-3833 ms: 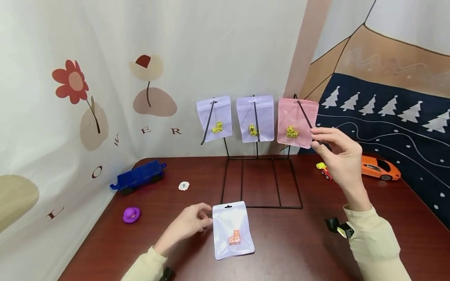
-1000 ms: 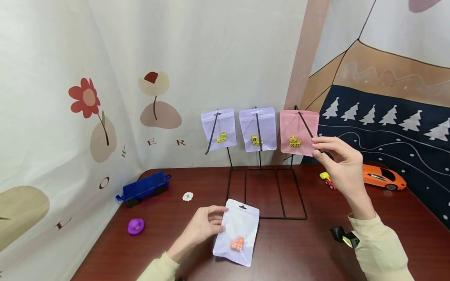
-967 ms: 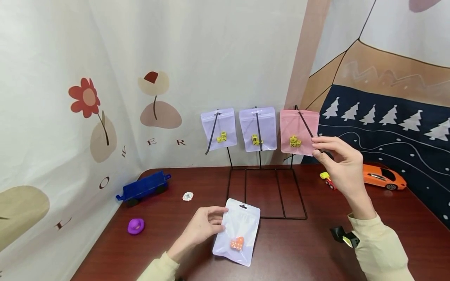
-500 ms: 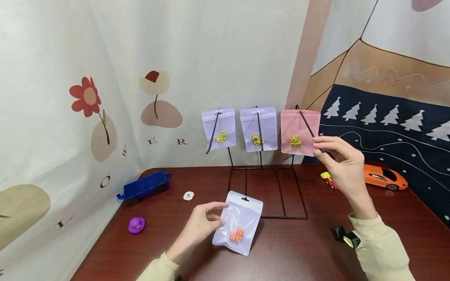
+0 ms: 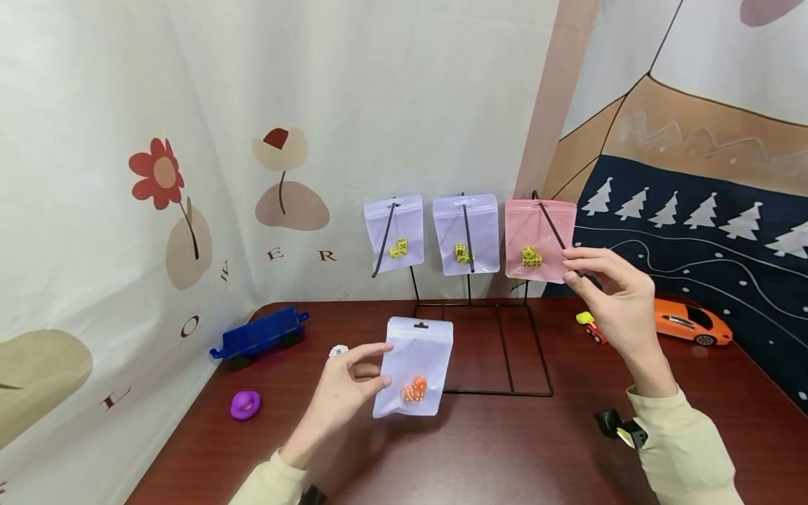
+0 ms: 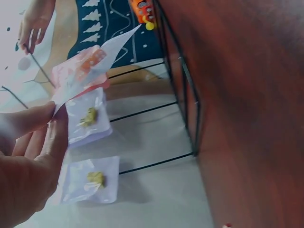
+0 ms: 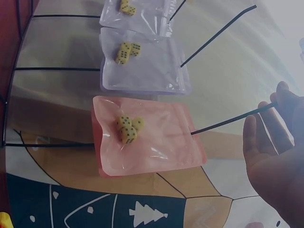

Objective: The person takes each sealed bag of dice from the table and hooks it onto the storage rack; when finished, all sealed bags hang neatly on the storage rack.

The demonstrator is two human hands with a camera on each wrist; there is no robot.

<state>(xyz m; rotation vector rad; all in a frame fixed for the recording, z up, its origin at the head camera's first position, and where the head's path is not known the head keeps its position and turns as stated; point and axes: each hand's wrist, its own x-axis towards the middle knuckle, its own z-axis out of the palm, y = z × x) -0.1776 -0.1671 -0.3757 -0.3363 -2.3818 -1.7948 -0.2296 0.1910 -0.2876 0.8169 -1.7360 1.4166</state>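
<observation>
My left hand [image 5: 344, 382] pinches the left edge of a pale purple zip pouch [image 5: 435, 351] with orange dice [image 5: 414, 389] in it. That pouch is held upright above the table, its hang hole at the top. My right hand [image 5: 615, 298] pinches the front end of the right-hand hook [image 7: 232, 118] of a black wire rack [image 5: 510, 351]. From this hook hangs a pink pouch [image 5: 562, 217] with yellow dice [image 5: 532, 257]. Purple pouches with yellow dice hang from the middle hook [image 5: 468, 238] and the left hook [image 5: 384, 242].
A blue toy trailer [image 5: 259, 338], a purple hat-like toy [image 5: 245, 405] and a white chip [image 5: 338, 350] lie on the left of the table [image 5: 505, 456]. At the right are an orange toy car [image 5: 691, 321] and a small red and yellow toy [image 5: 592, 327].
My left hand first touched the pouch with orange dice on the table, then took its edge and raised it upright. The right hand stays on the hook end.
</observation>
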